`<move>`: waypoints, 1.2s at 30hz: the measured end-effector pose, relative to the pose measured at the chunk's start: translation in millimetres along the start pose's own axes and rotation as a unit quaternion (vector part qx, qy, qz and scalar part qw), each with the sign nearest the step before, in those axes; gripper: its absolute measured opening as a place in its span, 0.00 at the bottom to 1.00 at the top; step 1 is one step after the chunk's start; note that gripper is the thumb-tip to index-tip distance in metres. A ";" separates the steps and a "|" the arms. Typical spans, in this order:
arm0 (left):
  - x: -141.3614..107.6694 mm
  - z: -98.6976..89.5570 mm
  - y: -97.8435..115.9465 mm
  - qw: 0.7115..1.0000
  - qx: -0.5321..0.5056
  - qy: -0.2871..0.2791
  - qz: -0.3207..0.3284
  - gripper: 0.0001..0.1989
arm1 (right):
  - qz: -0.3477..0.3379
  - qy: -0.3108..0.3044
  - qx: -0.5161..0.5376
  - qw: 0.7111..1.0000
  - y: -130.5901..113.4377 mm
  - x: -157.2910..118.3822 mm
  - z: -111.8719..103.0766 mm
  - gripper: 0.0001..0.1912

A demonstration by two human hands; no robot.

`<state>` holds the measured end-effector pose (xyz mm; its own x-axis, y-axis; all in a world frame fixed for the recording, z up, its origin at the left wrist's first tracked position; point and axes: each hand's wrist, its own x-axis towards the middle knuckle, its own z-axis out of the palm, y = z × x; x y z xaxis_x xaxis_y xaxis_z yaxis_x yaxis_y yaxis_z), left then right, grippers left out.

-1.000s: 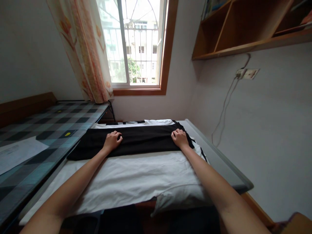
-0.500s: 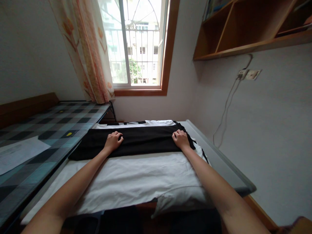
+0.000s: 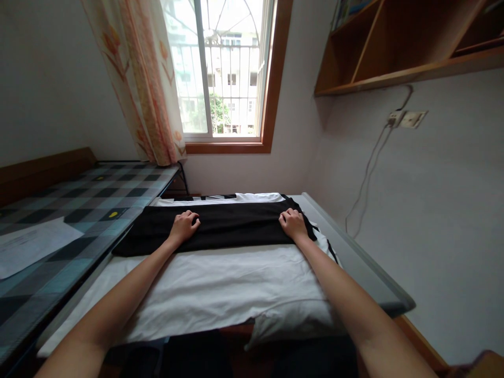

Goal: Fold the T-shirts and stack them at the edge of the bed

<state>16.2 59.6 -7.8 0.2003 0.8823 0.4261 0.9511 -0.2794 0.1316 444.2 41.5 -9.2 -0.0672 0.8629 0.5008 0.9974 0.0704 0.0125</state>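
Observation:
A long black garment point(image 3: 236, 226) lies folded in a band across a white shirt point(image 3: 232, 283); its exact kind does not show. My left hand point(image 3: 184, 227) is on the left part of the black cloth, with fingers curled and closed on it. On its right part, my right hand point(image 3: 293, 224) is likewise curled on the fabric. A faint crease runs through the black cloth between both hands. Towards me, the white shirt spreads flat, with a sleeve point(image 3: 291, 323) hanging over the near edge. White and black cloth point(image 3: 258, 198) shows beyond the black band.
Beneath the clothes is a grey table point(image 3: 368, 268), its right edge beside the wall. At left stands a bed with a checked mattress point(image 3: 129, 181) and paper sheets point(image 3: 35, 247) on it. A window point(image 3: 232, 79), curtain point(image 3: 145, 89), wooden shelf point(image 3: 394, 47) and plugged-in cable point(image 3: 366, 178) are around.
Both hands stay in the same place on the black garment. The whole view has shifted very slightly; the clothes look unchanged.

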 end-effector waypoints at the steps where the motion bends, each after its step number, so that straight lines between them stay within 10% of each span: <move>1: 0.5 -0.1 -0.9 1.000 -0.008 -0.002 -0.002 0.16 | 0.000 -0.001 0.000 1.000 0.1 0.0 0.2 0.15; 9: 5.4 -10.7 -36.2 0.999 -0.009 -0.009 -0.049 0.21 | 0.001 -0.005 0.000 1.000 -0.1 -0.1 -0.9 0.15; 21: -14.9 -54.8 -164.5 0.944 0.037 -0.086 -0.315 0.30 | 0.006 -0.006 0.004 1.000 -1.6 0.2 -2.3 0.15; 36: -1.6 -61.1 -156.7 0.956 -0.001 -0.064 -0.287 0.18 | 0.005 -0.003 0.002 1.000 -1.3 -0.3 -2.8 0.15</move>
<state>-147.5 78.8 25.6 -0.3279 0.9293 0.1699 0.9122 0.2646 0.3130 442.9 39.8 -6.9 -0.0567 0.8670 0.4950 0.9980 0.0629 0.0041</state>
